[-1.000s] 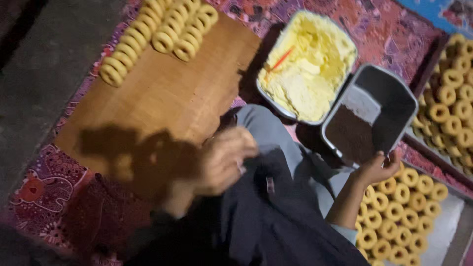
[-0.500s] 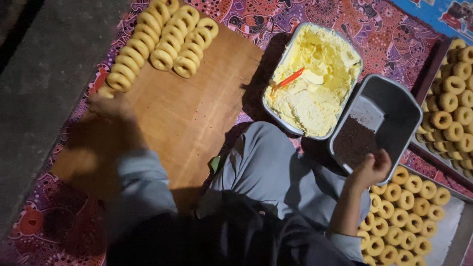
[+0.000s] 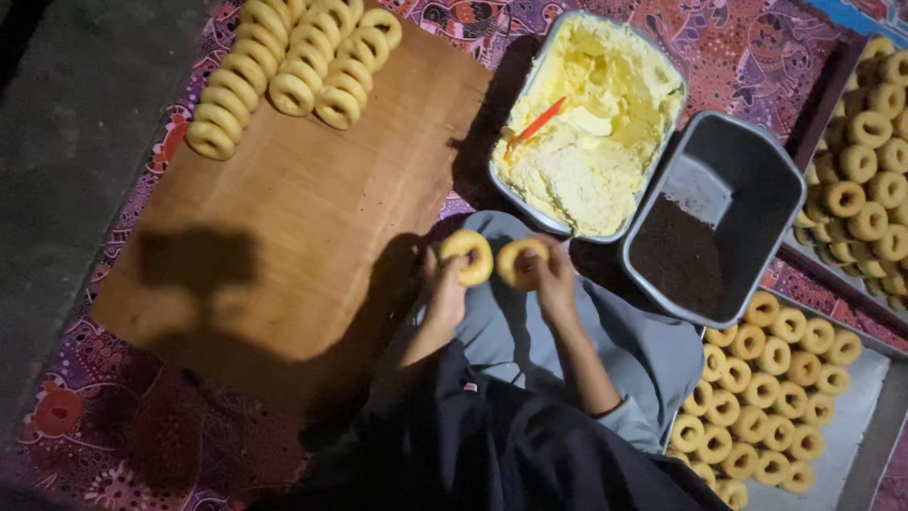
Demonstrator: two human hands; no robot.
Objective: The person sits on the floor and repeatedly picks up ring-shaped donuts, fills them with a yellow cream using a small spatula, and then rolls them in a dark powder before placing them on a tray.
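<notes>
- Head view: rows of rings (image 3: 293, 66) sit at the far edge of the wooden board (image 3: 312, 218), with lots of bare wood near the lap.
- Left hand (image 3: 445, 293) pinches one dough ring (image 3: 466, 257).
- Right hand (image 3: 553, 284) pinches another ring (image 3: 520, 263), just beside it.
- Yellow dough tray (image 3: 530, 199) and dark tin (image 3: 747, 170) sit close behind.

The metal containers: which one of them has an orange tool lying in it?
The oval metal pan full of pale yellow cream, just past both hands. An orange tool lies in the cream. The grey tub beside it holds only dark brown powder.
</notes>
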